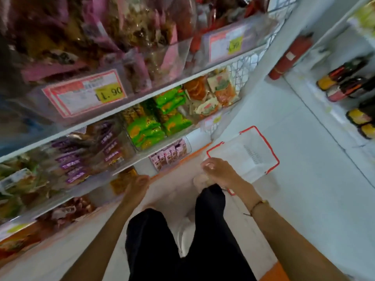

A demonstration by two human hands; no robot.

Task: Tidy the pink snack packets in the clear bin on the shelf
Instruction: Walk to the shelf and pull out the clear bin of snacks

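The white shelf [129, 115] filled the left side of my view, with several levels going down, and its edges were blurred. On the top level stood a big clear bin [105, 57] full of pink snack packets [154, 63], lying in different directions, with a price label [85, 92] on its front. One level lower I saw green packets [160, 118] beside purple packets [91, 157], and orange packets [215, 92] further along. Lower again, near the floor, a smaller clear bin held small pink packets [168, 155] standing in a row. On the white floor [304, 159], just beyond my right hand, stood a white basket [243, 155] with a red rim. A red fire extinguisher [290, 55] stood further away by the wall. My legs in black trousers [182, 240] were below me. My left hand [138, 185] was low, close to a shelf edge, fingers curled; I could not tell if it held something. My right hand [217, 171] was over my shoe, fingers loosely curled, and whether it held anything was not clear.
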